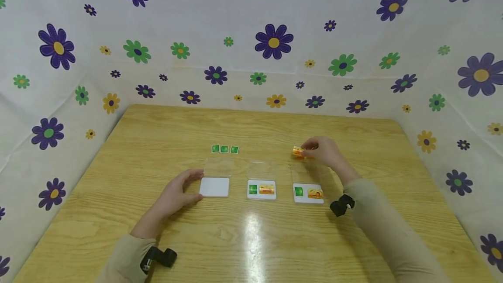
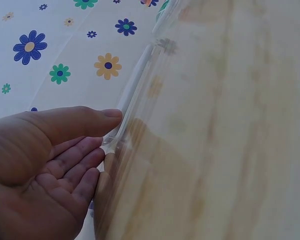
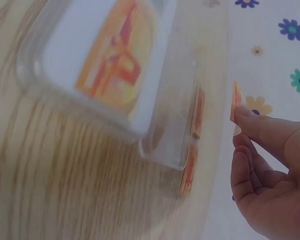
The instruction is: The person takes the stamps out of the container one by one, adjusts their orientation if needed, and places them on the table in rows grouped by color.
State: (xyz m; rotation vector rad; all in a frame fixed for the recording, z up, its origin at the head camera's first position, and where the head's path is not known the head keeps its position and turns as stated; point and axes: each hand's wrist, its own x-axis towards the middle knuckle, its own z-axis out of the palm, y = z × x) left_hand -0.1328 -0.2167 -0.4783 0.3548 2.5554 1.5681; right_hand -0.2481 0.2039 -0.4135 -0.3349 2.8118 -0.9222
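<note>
My right hand [image 1: 324,152] pinches a small orange packet [image 3: 236,102] between thumb and fingertips, behind the right case. My left hand [image 1: 177,191] is at the left edge of the left white case [image 1: 214,187], its thumb and a finger touching it, the fingers loosely extended. The middle case [image 1: 261,196] and the right case [image 1: 308,200] each hold a green square piece on the left and an orange packet on the right. Clear lids are folded back behind all three cases. No piece shows in the left case.
Three green square pieces [image 1: 224,149] lie in a row behind the left case. Two more orange packets [image 3: 189,172] lie on the table behind the right case's lid. A flower-patterned cloth [image 1: 232,56] stands around the wooden table [image 1: 220,239].
</note>
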